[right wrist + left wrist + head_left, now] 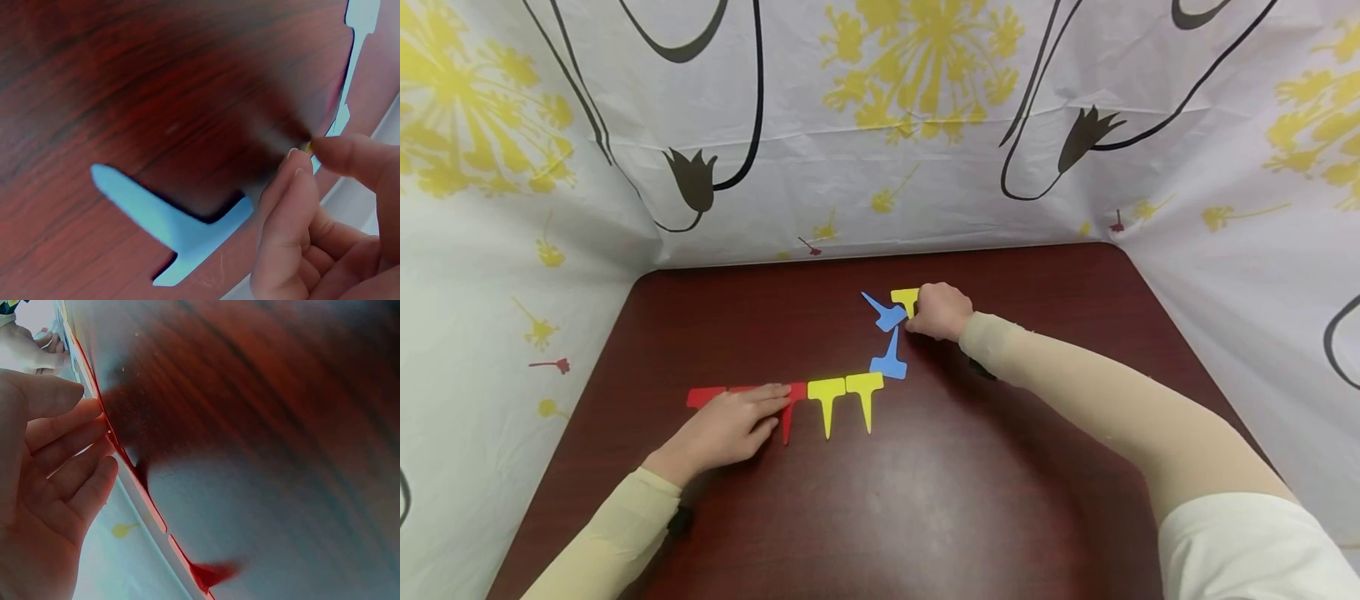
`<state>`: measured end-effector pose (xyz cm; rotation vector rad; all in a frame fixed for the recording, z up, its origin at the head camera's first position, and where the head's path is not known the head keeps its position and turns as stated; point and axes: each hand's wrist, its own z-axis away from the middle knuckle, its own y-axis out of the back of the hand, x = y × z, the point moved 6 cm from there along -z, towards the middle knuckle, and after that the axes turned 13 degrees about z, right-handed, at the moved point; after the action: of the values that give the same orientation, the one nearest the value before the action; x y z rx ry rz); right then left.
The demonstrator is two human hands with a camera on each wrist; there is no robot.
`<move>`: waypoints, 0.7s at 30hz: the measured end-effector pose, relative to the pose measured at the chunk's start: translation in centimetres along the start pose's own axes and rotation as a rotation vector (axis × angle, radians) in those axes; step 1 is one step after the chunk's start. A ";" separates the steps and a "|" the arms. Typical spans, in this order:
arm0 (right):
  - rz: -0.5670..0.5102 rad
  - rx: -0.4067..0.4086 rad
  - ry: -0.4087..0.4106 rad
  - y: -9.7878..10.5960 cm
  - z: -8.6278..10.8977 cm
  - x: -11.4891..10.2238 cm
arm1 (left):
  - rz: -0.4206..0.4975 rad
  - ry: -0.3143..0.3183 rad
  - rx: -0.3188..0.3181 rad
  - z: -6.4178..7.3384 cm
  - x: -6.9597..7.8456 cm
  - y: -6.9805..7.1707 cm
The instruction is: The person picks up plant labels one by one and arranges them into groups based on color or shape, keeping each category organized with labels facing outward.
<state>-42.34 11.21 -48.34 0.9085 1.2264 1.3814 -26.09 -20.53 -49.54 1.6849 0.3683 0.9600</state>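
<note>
Yellow tag (pixel 906 296), stem (pixel 910 309) seemingly pointing nearward, right hand (pixel 942 311) pinching it, left hand (pixel 724 429) relaxed

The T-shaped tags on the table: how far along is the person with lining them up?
Done, it seems: red tags and two yellow tags form a row, the yellow stems pointing toward the person. In hand: the right hand pinches another yellow tag; the left hand rests on the red tags. Probably left: that tag and two blue tags, lying at different angles beyond the row.
</note>
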 end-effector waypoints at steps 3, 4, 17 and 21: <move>-0.028 0.002 -0.023 0.0 0.2 -0.1 | -0.005 0.007 0.002 0.0 -0.1 0.0; -0.039 0.001 -0.029 0.0 0.3 -0.2 | -0.006 0.008 0.003 0.0 -0.1 0.0; -0.089 0.037 -0.046 0.1 0.5 -0.2 | -0.015 0.006 0.007 0.0 -0.1 -0.2; -0.090 0.099 -0.030 0.5 0.5 -0.2 | -0.012 0.015 0.003 0.0 -0.2 -0.2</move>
<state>-41.88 11.19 -47.76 0.9277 1.3064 1.2414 -26.11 -20.61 -49.75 1.6774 0.3890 0.9640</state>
